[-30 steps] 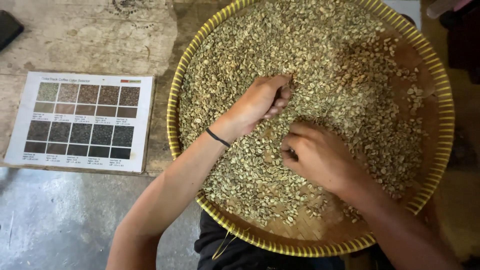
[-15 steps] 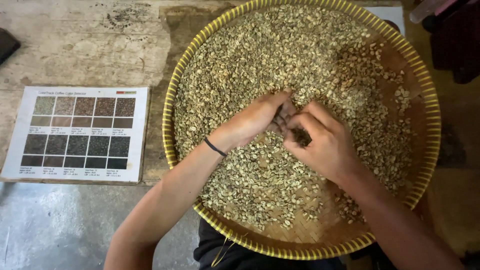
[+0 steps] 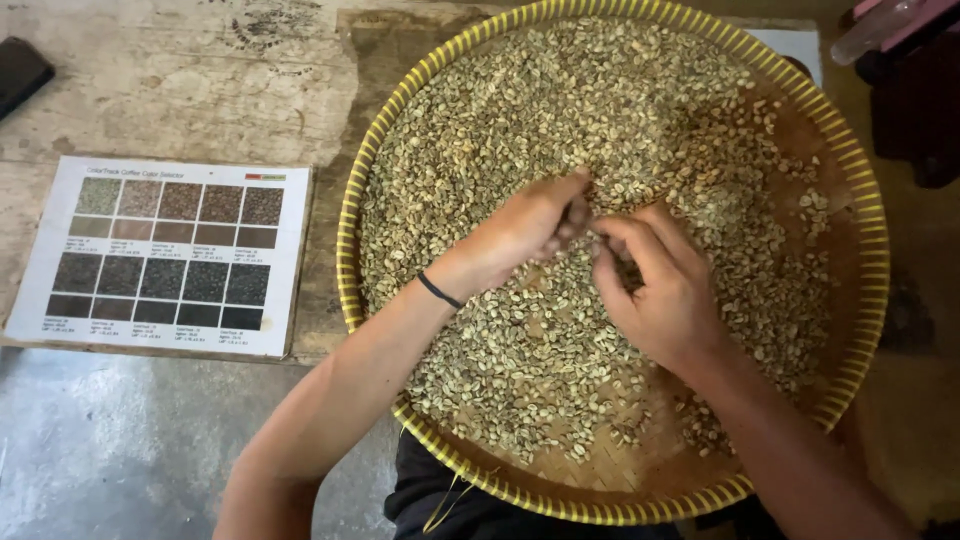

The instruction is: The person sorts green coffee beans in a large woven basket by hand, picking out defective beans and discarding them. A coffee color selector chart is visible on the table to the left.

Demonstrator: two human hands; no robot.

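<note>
A large round woven tray with a yellow rim (image 3: pixel 352 200) holds a thick layer of pale green coffee beans (image 3: pixel 560 110). My left hand (image 3: pixel 525 228), a thin black band on its wrist, rests on the beans at the tray's middle with fingers curled together. My right hand (image 3: pixel 660 285) lies just to its right, fingertips bent down into the beans and nearly touching the left fingertips. What the fingers pinch is hidden. Bare woven tray floor (image 3: pixel 620 470) shows near the front edge.
A printed card with rows of brown and grey colour swatches (image 3: pixel 165 255) lies on the worn wooden table (image 3: pixel 200 90) left of the tray. A dark flat object (image 3: pixel 20 72) sits at the far left edge. Grey floor (image 3: pixel 100 450) shows below.
My right hand moved up and left across the beans to meet my left hand at the tray's middle. The view shifted slightly.
</note>
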